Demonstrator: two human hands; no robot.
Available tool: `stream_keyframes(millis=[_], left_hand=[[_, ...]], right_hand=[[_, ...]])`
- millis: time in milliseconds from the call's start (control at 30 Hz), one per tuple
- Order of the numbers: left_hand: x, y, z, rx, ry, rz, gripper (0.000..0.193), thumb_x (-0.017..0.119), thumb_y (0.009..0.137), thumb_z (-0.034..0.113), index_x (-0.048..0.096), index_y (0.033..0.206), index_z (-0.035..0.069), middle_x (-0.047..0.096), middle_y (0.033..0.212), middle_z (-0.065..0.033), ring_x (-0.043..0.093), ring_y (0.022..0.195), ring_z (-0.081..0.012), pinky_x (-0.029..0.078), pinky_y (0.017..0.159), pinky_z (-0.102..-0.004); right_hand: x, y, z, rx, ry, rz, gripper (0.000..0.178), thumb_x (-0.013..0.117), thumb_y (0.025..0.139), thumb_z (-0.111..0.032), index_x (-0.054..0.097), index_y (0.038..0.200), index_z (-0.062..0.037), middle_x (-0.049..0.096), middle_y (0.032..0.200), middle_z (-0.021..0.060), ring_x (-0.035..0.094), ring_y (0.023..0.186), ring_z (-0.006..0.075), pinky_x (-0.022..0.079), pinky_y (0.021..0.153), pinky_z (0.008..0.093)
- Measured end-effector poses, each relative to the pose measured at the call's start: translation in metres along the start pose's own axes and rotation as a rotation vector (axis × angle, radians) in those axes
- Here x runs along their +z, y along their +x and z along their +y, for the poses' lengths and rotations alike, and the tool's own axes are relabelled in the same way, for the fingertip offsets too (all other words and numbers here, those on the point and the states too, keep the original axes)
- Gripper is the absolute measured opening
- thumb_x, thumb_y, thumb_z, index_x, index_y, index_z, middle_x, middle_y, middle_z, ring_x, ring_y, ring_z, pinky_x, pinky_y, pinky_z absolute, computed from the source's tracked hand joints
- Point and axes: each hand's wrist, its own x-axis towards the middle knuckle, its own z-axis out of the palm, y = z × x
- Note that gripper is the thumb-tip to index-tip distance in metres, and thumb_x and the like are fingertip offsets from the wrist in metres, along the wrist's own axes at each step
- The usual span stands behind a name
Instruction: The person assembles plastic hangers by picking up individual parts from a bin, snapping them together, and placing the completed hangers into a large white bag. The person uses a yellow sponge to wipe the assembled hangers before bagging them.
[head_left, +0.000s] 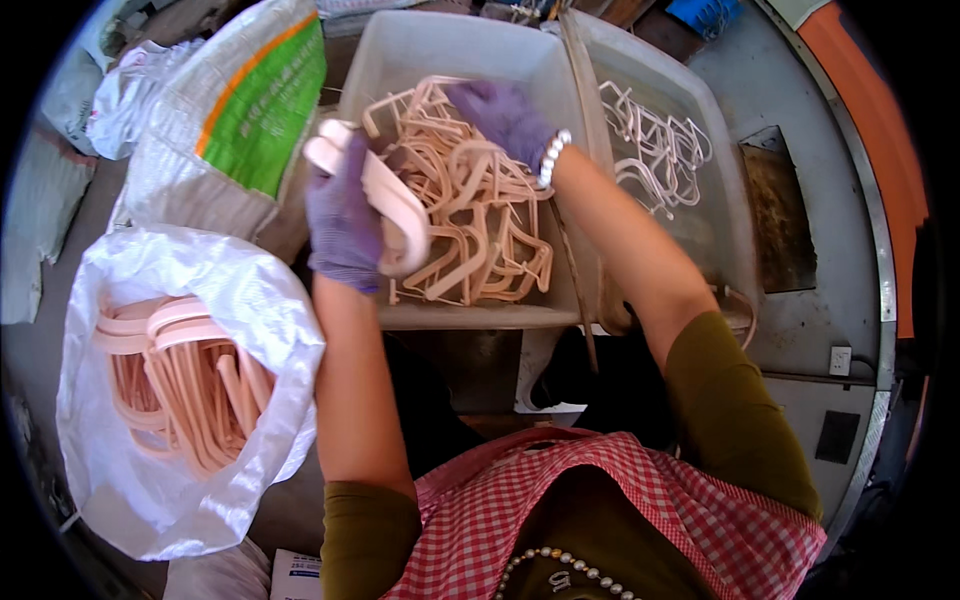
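Note:
My left hand [345, 220], in a purple knit glove, is closed around a small stack of pale pink plastic hangers [400, 215], their broad curved ends pointing toward me. Below and right of it, a tangled heap of loose pink hangers [465, 240] lies in a translucent plastic bin [460, 35]. At the heap's far side, my right hand [505, 118], gloved alike, has its fingers curled down on a pink hanger; the fingertips are partly hidden.
A white woven sack [95, 420] at the left holds nested pink hangers. Behind it stands a white-and-green sack [265, 110]. A second bin [700, 240] on the right contains paler hanger pieces [655, 150]. A grey metal panel [840, 180] borders the right side.

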Motion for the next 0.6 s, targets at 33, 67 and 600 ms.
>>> stream_keyframes(millis=[33, 67, 600], left_hand=[[-0.010, 0.005, 0.002, 0.065, 0.088, 0.026, 0.029, 0.060, 0.091, 0.017, 0.053, 0.115, 0.001, 0.062, 0.106, -0.0188, 0.065, 0.089, -0.0280, 0.055, 0.079, -0.0389], [-0.018, 0.009, 0.003, 0.131, 0.178, 0.055, 0.032, 0.060, 0.091, 0.017, 0.052, 0.117, 0.001, 0.062, 0.107, -0.0188, 0.065, 0.090, -0.0284, 0.054, 0.081, -0.0389], [-0.014, 0.012, 0.001, 0.172, 0.103, 0.105, 0.034, 0.063, 0.086, 0.015, 0.051, 0.113, -0.001, 0.062, 0.097, -0.0172, 0.065, 0.086, -0.0271, 0.056, 0.078, -0.0367]], right_hand=[[0.007, -0.016, 0.040, 0.090, -0.122, -0.119, 0.044, 0.051, 0.088, -0.044, 0.067, 0.103, -0.0060, 0.067, 0.099, 0.0167, 0.064, 0.092, 0.0333, 0.048, 0.086, 0.0386], [0.015, -0.034, 0.074, 0.177, -0.241, -0.241, 0.046, 0.051, 0.088, -0.046, 0.067, 0.104, -0.0066, 0.067, 0.102, 0.0174, 0.064, 0.093, 0.0339, 0.048, 0.088, 0.0398], [0.192, -0.097, 0.161, 0.433, -1.058, -0.647, 0.052, 0.061, 0.084, -0.038, 0.055, 0.128, -0.0106, 0.052, 0.128, 0.0148, 0.049, 0.119, 0.0313, 0.039, 0.095, 0.0501]])
